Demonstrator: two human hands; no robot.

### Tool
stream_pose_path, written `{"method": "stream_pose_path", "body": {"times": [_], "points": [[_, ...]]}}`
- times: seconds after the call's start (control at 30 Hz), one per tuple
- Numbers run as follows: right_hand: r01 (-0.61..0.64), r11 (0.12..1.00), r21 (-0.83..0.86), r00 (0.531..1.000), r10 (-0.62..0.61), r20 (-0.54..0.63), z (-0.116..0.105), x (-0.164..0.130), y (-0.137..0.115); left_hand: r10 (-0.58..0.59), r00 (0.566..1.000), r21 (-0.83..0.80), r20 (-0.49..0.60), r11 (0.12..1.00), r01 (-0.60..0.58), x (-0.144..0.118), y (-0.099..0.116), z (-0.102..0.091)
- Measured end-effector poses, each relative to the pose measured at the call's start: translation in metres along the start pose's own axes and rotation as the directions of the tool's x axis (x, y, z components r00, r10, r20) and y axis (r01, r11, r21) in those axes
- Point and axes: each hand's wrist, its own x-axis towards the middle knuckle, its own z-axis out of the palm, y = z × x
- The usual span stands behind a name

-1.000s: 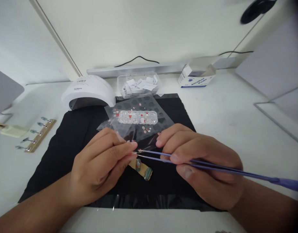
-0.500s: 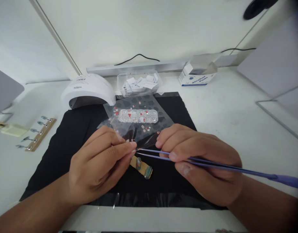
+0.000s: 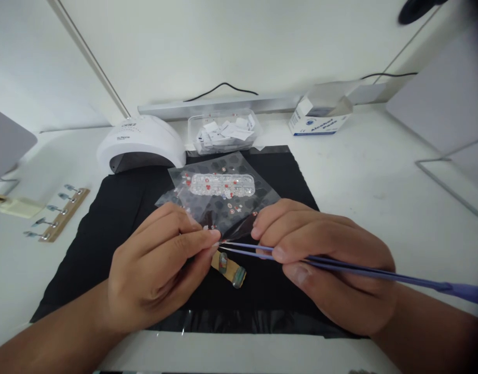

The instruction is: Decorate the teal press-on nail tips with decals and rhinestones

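Note:
My right hand [image 3: 332, 259] grips long purple tweezers [image 3: 340, 265] whose tips point left and meet the fingertips of my left hand [image 3: 161, 270]. My left hand pinches something very small between thumb and forefinger; what it is stays too tiny to tell. Just below the tips a tan strip with painted nail tips [image 3: 230, 267] lies on the black mat [image 3: 106, 218]. Behind the hands, clear sticker sheets [image 3: 239, 208] and a clear case of small gems [image 3: 222, 185] rest on the mat.
A white nail lamp [image 3: 141, 143] stands at the back left. A clear tub of white pads [image 3: 223, 134] and an open white box [image 3: 320, 118] sit behind the mat. A wooden holder with nail stands [image 3: 55, 214] lies at the left.
Both hands hold almost still; the tweezer tips stay against my left fingertips. The view has tilted slightly.

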Motion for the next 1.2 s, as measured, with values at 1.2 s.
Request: {"method": "stream_pose_path", "body": {"times": [1.2], "points": [[0.057,0.998,0.040,0.998,-0.057,-0.007,0.0026,0.0012,0.0009,0.009,1.000,-0.037,0.021,0.999,-0.008,-0.0012,-0.0003,0.0006]]}}
